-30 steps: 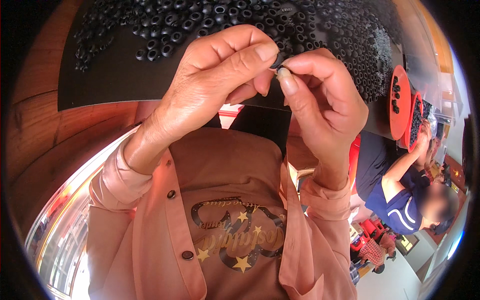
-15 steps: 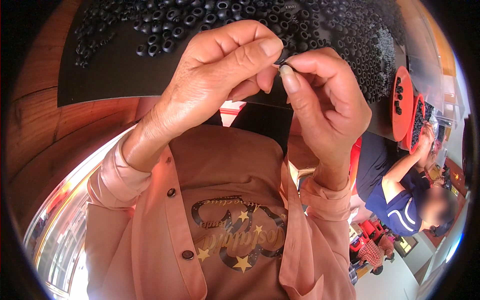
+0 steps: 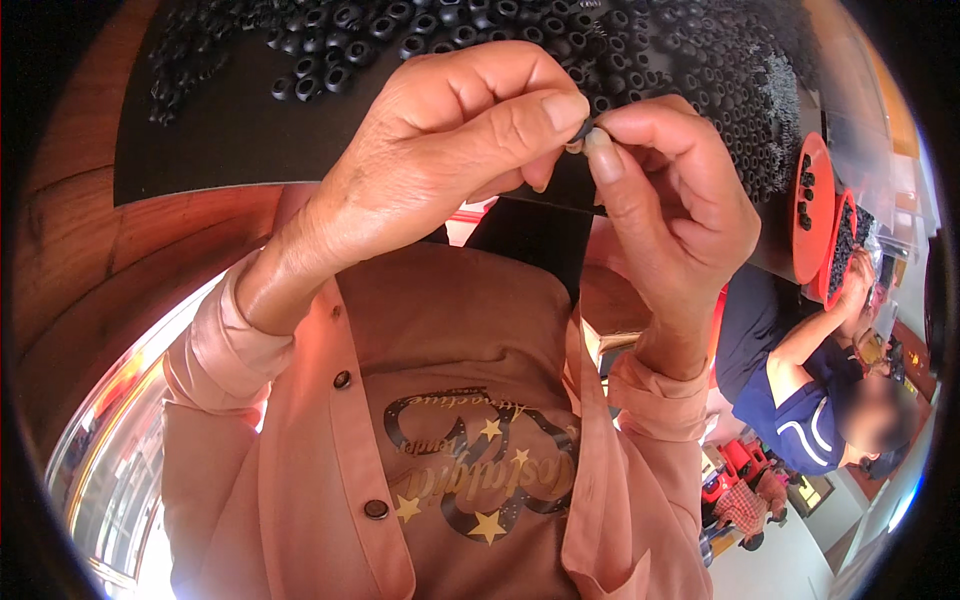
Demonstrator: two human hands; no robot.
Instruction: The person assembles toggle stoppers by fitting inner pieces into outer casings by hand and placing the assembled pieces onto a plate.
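A: What are we recording for the left hand?
B: We are seeing it grasping a small black piece, thumb and index finger closing on it, the other fingers curling beneath.
A: And the right hand?
B: We are noting its thumb and index finger pinching at the piece's right side, the tips almost meeting the left's. We are not managing to tell whether a second tiny part is sitting there.
A: Where are we placing the piece?
B: We are marking it between both hands' fingertips, above the near edge of the dark tabletop.
A: Surroundings?
B: We are logging black ring-like pieces spreading beyond the hands, a greyish heap lying to their right, and an orange-red dish holding a few black pieces. Near it, we are observing a co-worker in a navy shirt.
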